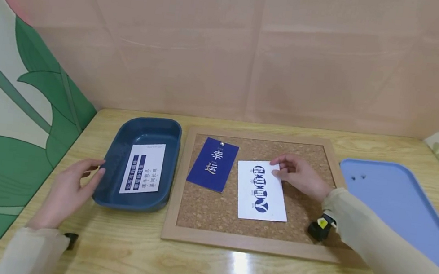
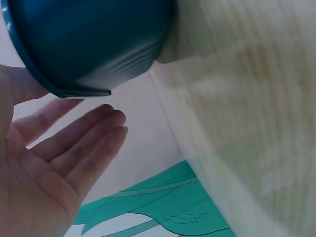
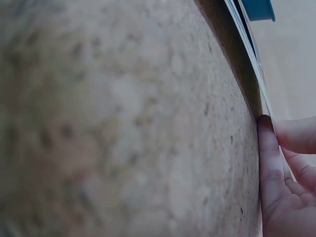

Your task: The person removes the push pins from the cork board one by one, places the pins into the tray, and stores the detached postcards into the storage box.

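In the head view my right hand (image 1: 300, 175) pinches the upper right edge of a white card (image 1: 262, 194) with dark blue characters, over the cork board (image 1: 206, 217). The right wrist view shows the card (image 3: 251, 57) edge-on between thumb and fingers, a little off the cork. Left of it lies a navy card (image 1: 212, 165) with a pin (image 1: 222, 144) at its top. My left hand (image 1: 68, 192) is at the left rim of a dark blue basin (image 1: 134, 205), its fingers loosely extended in the left wrist view; whether they touch the rim I cannot tell.
Another white card (image 1: 142, 169) with printed characters lies in the basin. A light blue tray (image 1: 398, 211) at the right bears two small dark pins (image 1: 353, 177). A pink cloth backdrop (image 1: 251, 68) rises behind the wooden table (image 1: 141, 254).
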A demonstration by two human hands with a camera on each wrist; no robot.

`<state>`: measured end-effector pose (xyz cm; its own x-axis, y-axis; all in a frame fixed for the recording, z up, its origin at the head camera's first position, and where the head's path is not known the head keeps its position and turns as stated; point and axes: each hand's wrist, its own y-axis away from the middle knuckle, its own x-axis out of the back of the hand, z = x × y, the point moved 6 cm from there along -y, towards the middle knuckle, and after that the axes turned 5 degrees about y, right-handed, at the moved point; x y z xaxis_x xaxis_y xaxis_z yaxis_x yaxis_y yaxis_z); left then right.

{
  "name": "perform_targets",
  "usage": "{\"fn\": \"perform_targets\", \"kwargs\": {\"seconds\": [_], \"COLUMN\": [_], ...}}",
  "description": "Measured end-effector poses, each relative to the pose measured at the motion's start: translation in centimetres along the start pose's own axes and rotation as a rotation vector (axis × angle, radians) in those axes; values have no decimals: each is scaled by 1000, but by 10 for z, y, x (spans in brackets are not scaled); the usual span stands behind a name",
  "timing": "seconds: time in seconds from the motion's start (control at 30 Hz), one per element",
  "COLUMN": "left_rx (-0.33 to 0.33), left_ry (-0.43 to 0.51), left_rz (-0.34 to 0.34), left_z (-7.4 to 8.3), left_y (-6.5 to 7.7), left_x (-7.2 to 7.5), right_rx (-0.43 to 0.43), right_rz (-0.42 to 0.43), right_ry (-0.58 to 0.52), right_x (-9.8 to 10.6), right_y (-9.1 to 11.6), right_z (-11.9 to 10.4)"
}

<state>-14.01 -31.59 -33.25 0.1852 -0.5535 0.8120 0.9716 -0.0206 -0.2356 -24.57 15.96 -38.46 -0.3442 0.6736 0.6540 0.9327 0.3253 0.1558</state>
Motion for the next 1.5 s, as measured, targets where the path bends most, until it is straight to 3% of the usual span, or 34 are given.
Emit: {"fn": "perform_targets", "kwargs": {"seconds": [0.23, 0.43, 0.57, 0.83, 1.27, 1.5], "left_rx": [-27, -18, -8, 61, 253, 317], "left_ry": [95, 140, 192, 231, 465, 542], "left_rz": [20, 54, 41, -34, -254, -307], "left_z": [-12, -19, -20, -24, -34, -39], "left_y": [2, 7, 8, 8, 10, 10], "left_x": [-5, -7, -9, -12, -23, -27], "right_rx": [-5, -10, -12, -16, -20, -34], "right_rz": [-2, -3, -2, 2, -5, -7], "right_ry": [1, -2, -1, 3, -8, -11], "right_x": [0, 0, 0, 0, 0, 0], "right_y": [1, 1, 1, 1, 1, 1], "right_z": [0, 0, 0, 0, 1, 1]}}
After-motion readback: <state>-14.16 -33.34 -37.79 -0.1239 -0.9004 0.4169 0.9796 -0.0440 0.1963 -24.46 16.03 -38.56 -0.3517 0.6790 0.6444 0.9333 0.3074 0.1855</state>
